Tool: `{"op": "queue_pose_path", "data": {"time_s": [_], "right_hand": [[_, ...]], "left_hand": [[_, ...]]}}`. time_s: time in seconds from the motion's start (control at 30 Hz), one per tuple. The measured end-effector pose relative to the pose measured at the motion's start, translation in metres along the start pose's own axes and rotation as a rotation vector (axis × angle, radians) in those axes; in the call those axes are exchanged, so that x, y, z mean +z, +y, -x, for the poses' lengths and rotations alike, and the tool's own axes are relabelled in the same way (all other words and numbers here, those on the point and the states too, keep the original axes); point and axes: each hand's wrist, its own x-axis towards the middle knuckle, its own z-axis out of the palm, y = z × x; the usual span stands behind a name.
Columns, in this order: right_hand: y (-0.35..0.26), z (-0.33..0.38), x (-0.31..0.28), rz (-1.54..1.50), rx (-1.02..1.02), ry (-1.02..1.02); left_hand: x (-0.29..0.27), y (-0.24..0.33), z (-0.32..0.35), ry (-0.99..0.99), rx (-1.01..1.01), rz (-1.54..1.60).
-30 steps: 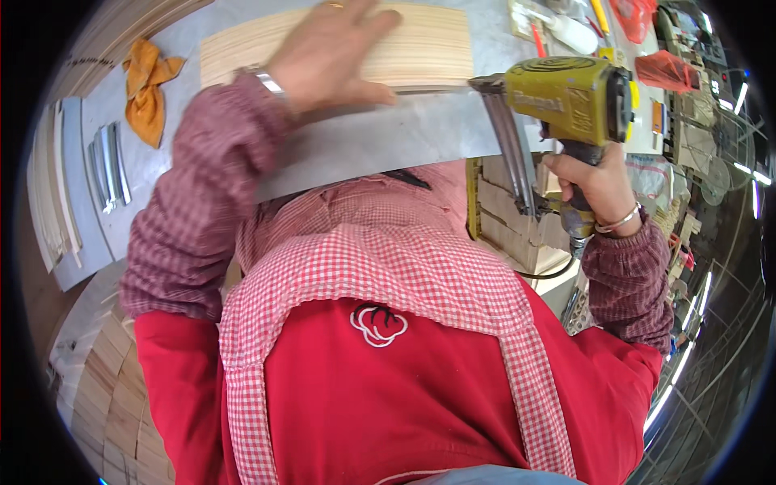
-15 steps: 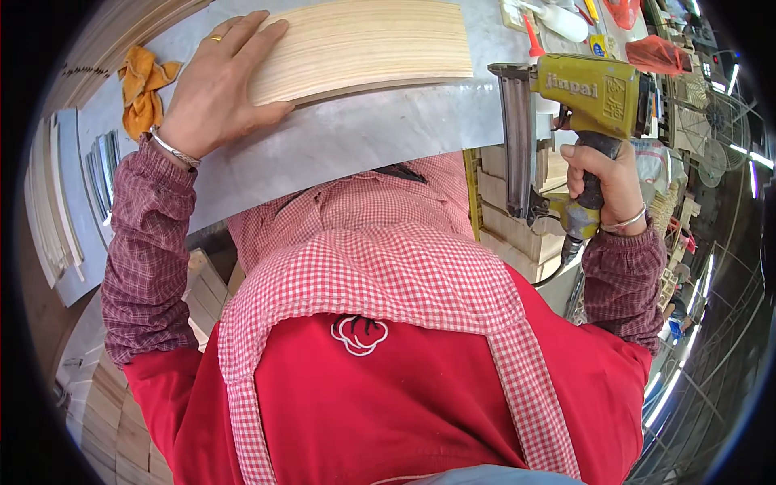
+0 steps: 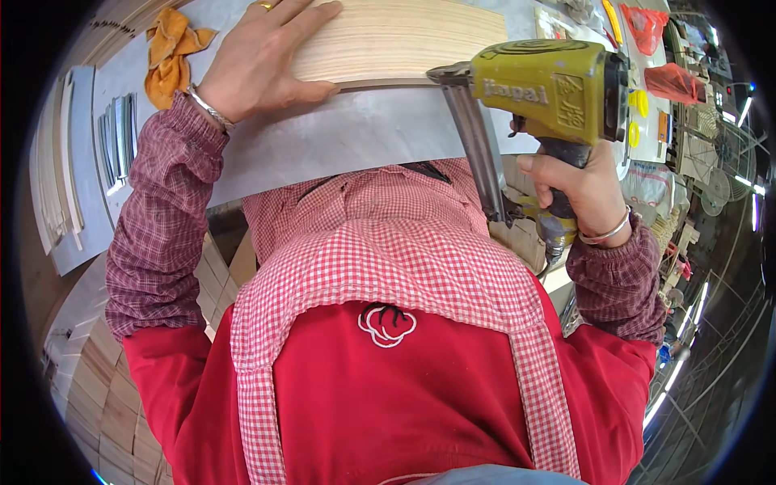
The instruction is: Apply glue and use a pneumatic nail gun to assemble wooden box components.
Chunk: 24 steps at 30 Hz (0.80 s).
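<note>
Upper centre: left hand (image 3: 255,65) spread flat on the pale wooden board (image 3: 396,36) to steady it, right hand (image 3: 578,186) clenched around yellow nail gun (image 3: 550,81), nose at board's edge.

The left hand (image 3: 259,61) lies flat and palm-down at the upper left, fingers spread and stretched forward, a ring on one finger and a metal bangle at the wrist, its forearm in a dark red checked sleeve rising from the lower left with the elbow bent outward. The right hand (image 3: 578,190) is curled in a tight fist-like grip at the right, knuckles outward, a bangle on its wrist, the checked-sleeved forearm bent sharply upward from the elbow.
</note>
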Motion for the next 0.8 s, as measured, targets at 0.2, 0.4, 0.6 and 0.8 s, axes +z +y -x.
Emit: {"op": "queue_pose_path", "data": {"time_s": [0.2,0.4,0.6,0.8], "right_hand": [[0.008,0.009,0.0,0.05,-0.07,-0.005],[0.01,0.011,-0.001,0.15,-0.054,0.051],[0.009,0.01,0.002,0.282,-0.015,0.102],[0.007,0.013,-0.002,0.137,-0.059,0.099]], "left_hand": [[0.008,0.02,-0.006,0.095,-0.015,0.055],[0.016,0.024,-0.013,0.11,-0.017,0.078],[0.022,0.023,-0.013,0.127,-0.014,0.071],[0.011,0.047,-0.009,0.028,-0.132,-0.12]]}}
